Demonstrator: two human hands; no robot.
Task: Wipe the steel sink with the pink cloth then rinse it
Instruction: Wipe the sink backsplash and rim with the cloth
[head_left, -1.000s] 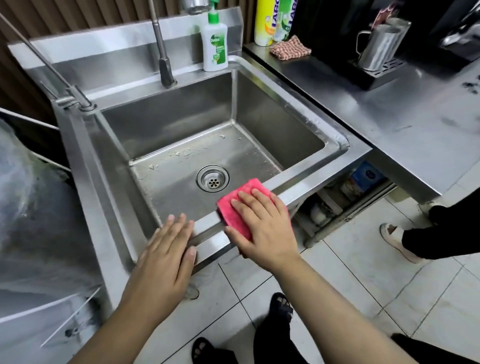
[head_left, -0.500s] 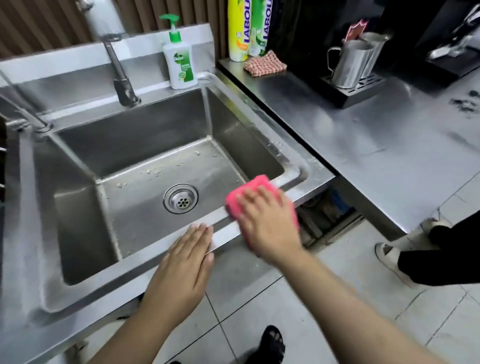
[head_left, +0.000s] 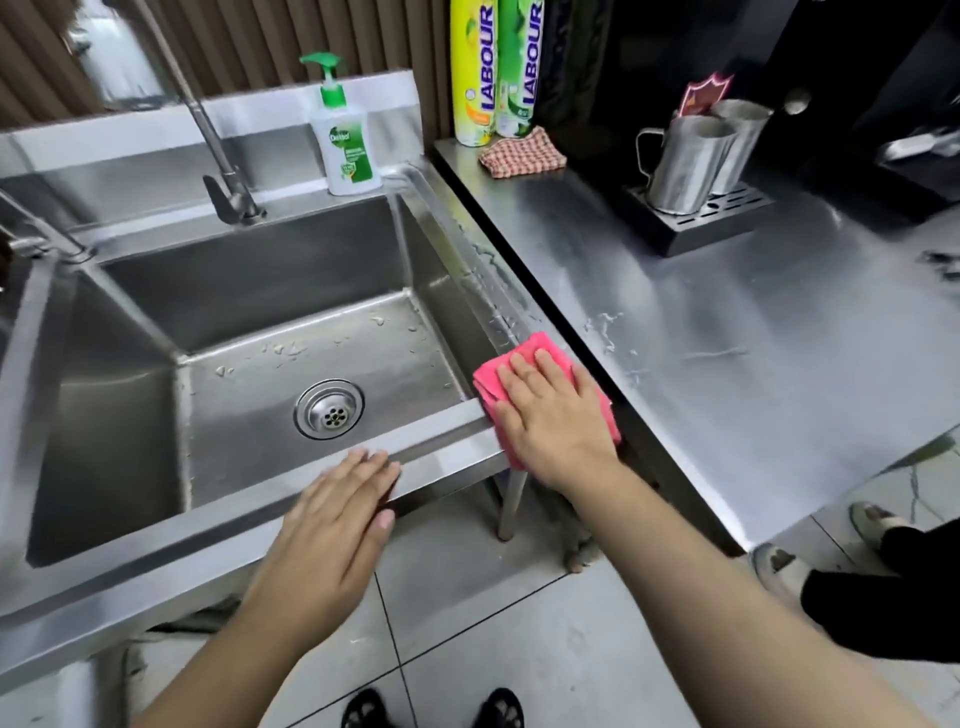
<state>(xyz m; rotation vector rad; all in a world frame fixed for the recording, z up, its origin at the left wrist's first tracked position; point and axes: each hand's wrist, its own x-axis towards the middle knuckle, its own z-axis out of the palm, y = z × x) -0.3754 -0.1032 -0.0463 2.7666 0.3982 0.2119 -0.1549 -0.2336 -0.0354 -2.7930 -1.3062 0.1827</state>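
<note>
Rim wipe, steel sink (head_left: 441, 422)
Flat right hand (head_left: 553, 421) presses pink cloth (head_left: 522, 352), seemingly soft, limp; left hand (head_left: 337, 519) rests open

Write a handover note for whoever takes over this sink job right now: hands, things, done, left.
Hands: the left hand is open, flat on the front rim of the steel sink, holding nothing. The right hand is open, pressing the pink cloth flat on the sink's front right corner.
Done: wiping has reached that rim corner; how much else is wiped cannot be told.
Left: droplets lie on the basin floor behind the drain. No water runs from the tap, so the rinse is not yet done.
</note>
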